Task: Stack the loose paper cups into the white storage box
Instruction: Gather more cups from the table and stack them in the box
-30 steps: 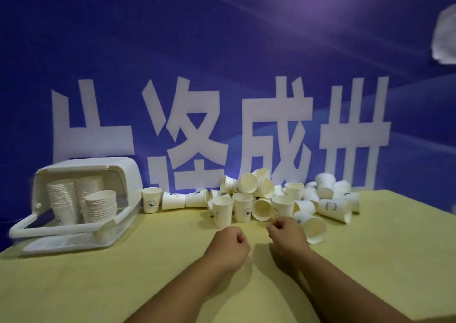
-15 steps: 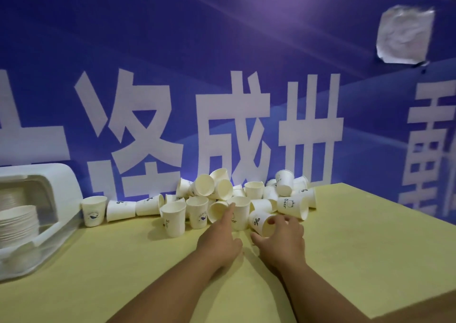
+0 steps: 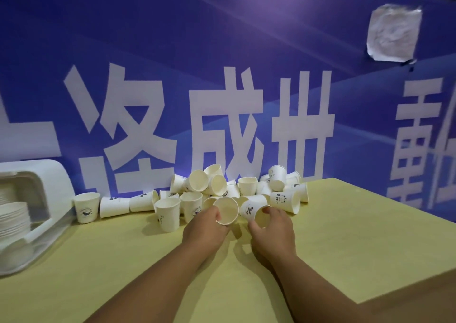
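Two cups at once: my left grip (image 3: pixel 204 229) clamps a plain cup (image 3: pixel 225 211), my right grip (image 3: pixel 271 229) a marked cup (image 3: pixel 254 210), both tilted, I judge, for nesting before the box (image 3: pixel 55 187).

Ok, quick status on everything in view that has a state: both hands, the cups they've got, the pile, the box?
left hand: holds a paper cup on its side, with the mouth facing the person.
right hand: holds a cup marked %, tipped over.
loose cup pile: jumbled, some upright, most tipped over.
white storage box: open, only partly in frame, stacked cups inside.
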Available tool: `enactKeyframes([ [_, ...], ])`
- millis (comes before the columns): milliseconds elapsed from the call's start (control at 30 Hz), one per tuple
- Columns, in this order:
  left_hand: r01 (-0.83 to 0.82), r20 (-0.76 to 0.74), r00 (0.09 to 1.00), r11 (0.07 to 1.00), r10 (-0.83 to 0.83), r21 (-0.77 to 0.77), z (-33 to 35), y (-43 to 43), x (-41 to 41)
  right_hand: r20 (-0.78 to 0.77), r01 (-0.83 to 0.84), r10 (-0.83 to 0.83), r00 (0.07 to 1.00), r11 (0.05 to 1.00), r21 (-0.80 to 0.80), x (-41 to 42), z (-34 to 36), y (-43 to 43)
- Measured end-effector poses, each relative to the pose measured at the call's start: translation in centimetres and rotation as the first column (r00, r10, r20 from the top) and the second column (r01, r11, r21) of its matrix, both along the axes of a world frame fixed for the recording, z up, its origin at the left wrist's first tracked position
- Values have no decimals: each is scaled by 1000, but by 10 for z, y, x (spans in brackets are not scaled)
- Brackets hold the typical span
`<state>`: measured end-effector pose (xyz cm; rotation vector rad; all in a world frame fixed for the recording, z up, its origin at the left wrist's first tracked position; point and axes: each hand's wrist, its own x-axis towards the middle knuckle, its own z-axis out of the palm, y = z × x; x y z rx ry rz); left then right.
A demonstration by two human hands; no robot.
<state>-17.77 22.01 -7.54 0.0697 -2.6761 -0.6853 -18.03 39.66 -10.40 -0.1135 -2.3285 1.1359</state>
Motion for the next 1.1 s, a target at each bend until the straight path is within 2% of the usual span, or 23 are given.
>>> enactKeyframes([
  [133, -19, -110, 994, 999, 23, 42, 4, -34, 25, -69, -136, 127, 989, 980, -148, 17, 17, -12],
  [300, -19, -154, 987, 995, 35, 102, 20, -85, 57, -93, -284, 273, 958, 950, -133, 29, 45, -51],
  [467, -36, -194, 977, 959, 93, 282, 31, -137, 89, -100, -429, 418, 903, 887, -169, 43, 58, -116],
  [633, -36, -264, 950, 902, 163, 430, 34, -194, 111, -117, -518, 508, 853, 801, -300, 50, 66, -185],
  [933, -79, -492, 804, 879, 335, 470, 41, -295, 120, -211, -623, 601, 771, 641, -448, 42, 77, -309],
  [1100, -24, -616, 680, 852, 397, 522, 62, -345, 111, -256, -635, 608, 752, 561, -532, 27, 87, -364],
])
